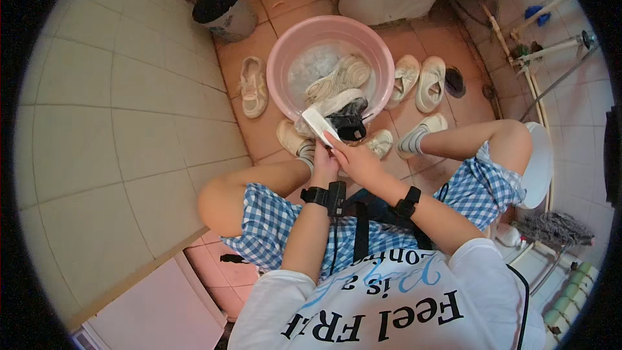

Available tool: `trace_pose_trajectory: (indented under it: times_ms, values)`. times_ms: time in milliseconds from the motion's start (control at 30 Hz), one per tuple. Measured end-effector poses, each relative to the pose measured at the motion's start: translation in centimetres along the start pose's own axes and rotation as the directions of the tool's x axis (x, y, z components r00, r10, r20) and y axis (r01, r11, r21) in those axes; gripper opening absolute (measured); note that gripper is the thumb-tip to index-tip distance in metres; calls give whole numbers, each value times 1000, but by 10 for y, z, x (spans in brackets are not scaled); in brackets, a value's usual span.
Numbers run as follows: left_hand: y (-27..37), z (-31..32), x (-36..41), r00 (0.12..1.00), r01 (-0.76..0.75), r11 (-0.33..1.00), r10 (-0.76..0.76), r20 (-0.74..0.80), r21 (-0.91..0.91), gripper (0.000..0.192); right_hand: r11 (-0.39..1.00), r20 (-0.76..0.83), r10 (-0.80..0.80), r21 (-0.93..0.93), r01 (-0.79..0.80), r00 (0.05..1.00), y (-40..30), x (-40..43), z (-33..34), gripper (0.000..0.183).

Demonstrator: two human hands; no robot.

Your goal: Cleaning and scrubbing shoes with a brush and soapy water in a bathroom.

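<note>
In my right hand (358,159) is a white, flat, block-like object (318,125), probably a scrub brush; its underside is hidden. My left hand (325,164) is beside it, its fingers partly hidden, so its hold cannot be told. Just beyond both hands, a wet black-and-white shoe (351,109) lies over the near rim of a pink plastic basin (275,70). Another pale shoe (340,80), sole up, rests in the basin's sudsy water (313,61).
White shoes stand left (253,87) and right (431,82) of the basin. A bin (228,14) is at back left, a toilet (388,2) behind. A white stool or bucket (539,170) and wall pipes (534,92) are at right, tiled wall (150,121) at left.
</note>
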State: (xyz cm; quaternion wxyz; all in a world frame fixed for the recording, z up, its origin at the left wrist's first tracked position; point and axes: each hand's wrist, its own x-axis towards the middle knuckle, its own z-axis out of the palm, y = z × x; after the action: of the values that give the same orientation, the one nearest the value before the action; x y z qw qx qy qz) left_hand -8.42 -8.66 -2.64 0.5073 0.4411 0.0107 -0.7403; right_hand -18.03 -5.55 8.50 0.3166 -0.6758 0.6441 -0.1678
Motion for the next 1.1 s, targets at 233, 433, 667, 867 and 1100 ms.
trace_pose_trajectory:
  times_ms: [233,433,667,867,1100]
  values:
    - [28,39,-22,929,293,907,-344,-134,-302,58,987,-134,143,94,-131,981,9,67,18,43]
    - [18,17,-13,970,195,939,-228,-89,-283,46,995,-27,90,52,-89,996,20,2,25,45]
    - [14,27,-12,926,364,912,-377,-36,-190,54,989,-45,137,65,-134,990,26,47,16,45]
    - [0,-2,2,980,195,957,-198,11,-212,54,985,-90,134,117,-124,987,20,27,22,45]
    - [9,18,-7,967,248,943,-253,2,-224,46,999,-105,33,12,-32,994,41,28,26,51]
